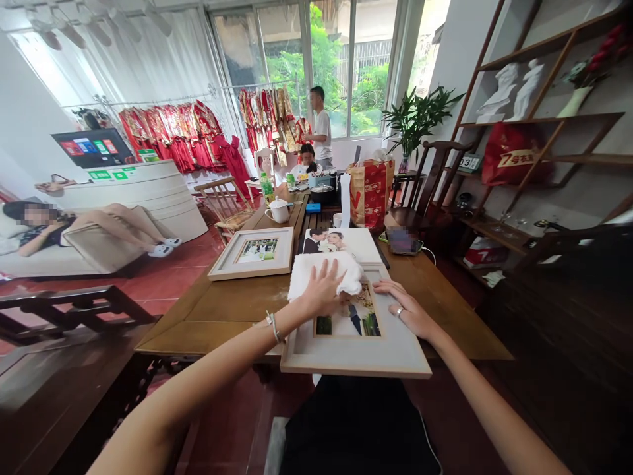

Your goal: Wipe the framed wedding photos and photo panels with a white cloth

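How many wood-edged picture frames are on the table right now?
2. The left frame is left of the white cloth; the near frame is at the front, beneath the left hand and right hand. Any stacked underneath would be hidden.

A brown wooden table (198, 316) spans the middle of the frame; at centre-left lies a framed photo (258, 251); at lower centre a second frame (346, 330) lies flat, its lower edge jutting past the table's near edge; just above it sits a couple's portrait (341, 245); a phone (404, 241) lies at centre-right; above centre stand a white teapot (279, 210) and a red-and-tan bag (370, 194).
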{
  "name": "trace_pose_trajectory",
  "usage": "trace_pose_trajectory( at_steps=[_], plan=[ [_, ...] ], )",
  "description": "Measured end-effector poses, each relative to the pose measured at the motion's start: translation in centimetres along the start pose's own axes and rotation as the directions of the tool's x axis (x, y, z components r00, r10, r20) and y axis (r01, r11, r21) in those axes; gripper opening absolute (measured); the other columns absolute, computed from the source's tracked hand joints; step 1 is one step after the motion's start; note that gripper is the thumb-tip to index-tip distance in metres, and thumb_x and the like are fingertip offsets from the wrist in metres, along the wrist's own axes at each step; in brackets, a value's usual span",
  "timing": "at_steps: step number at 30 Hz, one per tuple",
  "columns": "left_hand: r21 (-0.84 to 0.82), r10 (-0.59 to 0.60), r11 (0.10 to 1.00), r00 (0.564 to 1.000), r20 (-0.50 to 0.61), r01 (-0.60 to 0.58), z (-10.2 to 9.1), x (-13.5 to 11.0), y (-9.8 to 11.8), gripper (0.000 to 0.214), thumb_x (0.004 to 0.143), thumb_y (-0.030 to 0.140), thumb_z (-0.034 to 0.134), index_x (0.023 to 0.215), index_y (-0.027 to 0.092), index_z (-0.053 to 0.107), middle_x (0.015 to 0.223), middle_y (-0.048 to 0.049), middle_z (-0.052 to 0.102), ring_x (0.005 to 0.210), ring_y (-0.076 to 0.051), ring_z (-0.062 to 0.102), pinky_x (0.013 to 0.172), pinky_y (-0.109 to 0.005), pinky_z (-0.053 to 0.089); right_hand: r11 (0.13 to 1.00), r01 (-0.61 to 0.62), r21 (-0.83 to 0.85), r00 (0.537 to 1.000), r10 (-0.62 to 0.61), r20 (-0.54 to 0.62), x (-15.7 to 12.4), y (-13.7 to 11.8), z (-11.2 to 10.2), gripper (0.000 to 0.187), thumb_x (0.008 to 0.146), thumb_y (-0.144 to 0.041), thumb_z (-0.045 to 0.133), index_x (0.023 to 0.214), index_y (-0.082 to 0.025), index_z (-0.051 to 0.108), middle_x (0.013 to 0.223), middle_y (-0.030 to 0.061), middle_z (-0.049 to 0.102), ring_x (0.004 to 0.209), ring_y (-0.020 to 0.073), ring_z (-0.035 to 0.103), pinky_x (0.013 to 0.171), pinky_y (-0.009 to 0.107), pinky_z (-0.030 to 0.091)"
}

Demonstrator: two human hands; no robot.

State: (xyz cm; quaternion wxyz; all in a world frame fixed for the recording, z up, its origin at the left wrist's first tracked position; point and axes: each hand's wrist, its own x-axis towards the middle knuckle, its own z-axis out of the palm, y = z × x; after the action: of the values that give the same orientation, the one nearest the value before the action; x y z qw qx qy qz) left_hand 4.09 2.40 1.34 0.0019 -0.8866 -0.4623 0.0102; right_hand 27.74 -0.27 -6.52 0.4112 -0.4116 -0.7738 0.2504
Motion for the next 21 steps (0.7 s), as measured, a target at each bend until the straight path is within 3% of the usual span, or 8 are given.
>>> trace_pose_trajectory(
  at_steps=[3,5,8,10,13,17,21],
  plan=[
    [-0.044,0.009,0.999,0.994,0.107,-0.004,-0.3,-4.2,3.0,0.054,0.088,0.035,0.038,0.138,0.016,0.029,0.147,-0.0181,0.019,0.135,-0.039,0.013,0.103,-0.062,0.017,1.0,0.024,-0.006,1.0,-0.024,-0.002,0.0,0.1,0.0,0.043,0.07,-0.01,0.042,0.109,-0.024,0.055,0.125,0.0059,0.052,0.127,0.0234,0.035,0.108,0.049,0.024],
    [-0.101,0.096,0.992,0.982,0.163,-0.08,-0.4,-7.6,4.9,0.056,0.087,0.034,0.038,0.139,0.018,0.026,0.148,-0.0165,0.018,0.135,-0.039,0.012,0.104,-0.06,0.018,0.999,0.031,-0.011,0.999,-0.031,-0.005,0.0,0.1,0.1,0.044,0.069,-0.009,0.042,0.108,-0.024,0.056,0.124,0.0058,0.053,0.126,0.023,0.036,0.108,0.049,0.025],
    [-0.161,0.237,0.963,0.963,0.128,-0.215,-0.1,-11.2,7.0,0.068,0.084,0.038,0.043,0.143,0.023,0.011,0.15,-0.0123,0.011,0.136,-0.036,0.005,0.106,-0.057,0.015,0.999,0.033,-0.018,0.999,-0.033,-0.014,0.0,0.1,0.1,0.046,0.067,-0.009,0.042,0.108,-0.024,0.056,0.122,0.0059,0.054,0.126,0.0231,0.036,0.108,0.049,0.024],
    [-0.139,0.254,0.961,0.963,0.092,-0.24,0.3,-11.6,7.8,0.077,0.081,0.039,0.048,0.143,0.023,0.006,0.151,-0.0122,0.008,0.137,-0.036,0.001,0.107,-0.058,0.013,0.999,0.035,-0.019,0.999,-0.035,-0.012,0.0,0.1,0.1,0.047,0.067,-0.009,0.042,0.109,-0.024,0.056,0.122,0.0063,0.054,0.126,0.0235,0.036,0.108,0.049,0.024],
    [-0.072,0.208,0.977,0.975,0.082,-0.202,1.0,-9.0,7.5,0.08,0.078,0.035,0.052,0.142,0.018,0.008,0.151,-0.0148,0.007,0.137,-0.036,0.003,0.107,-0.056,0.013,0.999,0.041,-0.011,0.999,-0.041,0.001,0.0,0.1,0.0,0.045,0.068,-0.009,0.042,0.109,-0.024,0.056,0.123,0.0068,0.054,0.126,0.0245,0.036,0.108,0.049,0.023],
    [0.032,0.085,0.996,0.995,0.046,-0.086,1.5,-3.3,5.1,0.075,0.078,0.028,0.054,0.141,0.015,0.015,0.149,-0.0195,0.01,0.136,-0.038,0.008,0.106,-0.057,0.016,1.0,0.008,0.003,1.0,-0.008,-0.023,0.1,0.1,0.1,0.045,0.067,-0.009,0.044,0.108,-0.023,0.054,0.125,0.0081,0.051,0.126,0.0253,0.036,0.107,0.049,0.025],
    [0.115,0.153,0.983,0.987,-0.053,-0.147,1.4,1.4,1.8,0.071,0.079,0.023,0.052,0.141,0.017,0.017,0.15,-0.0174,0.01,0.137,-0.036,0.004,0.106,-0.056,0.013,1.0,-0.019,0.02,1.0,0.019,-0.016,0.1,-0.3,0.0,0.043,0.064,-0.007,0.042,0.102,-0.023,0.055,0.126,0.0068,0.049,0.127,0.0239,0.035,0.108,0.047,0.023]
  ],
)
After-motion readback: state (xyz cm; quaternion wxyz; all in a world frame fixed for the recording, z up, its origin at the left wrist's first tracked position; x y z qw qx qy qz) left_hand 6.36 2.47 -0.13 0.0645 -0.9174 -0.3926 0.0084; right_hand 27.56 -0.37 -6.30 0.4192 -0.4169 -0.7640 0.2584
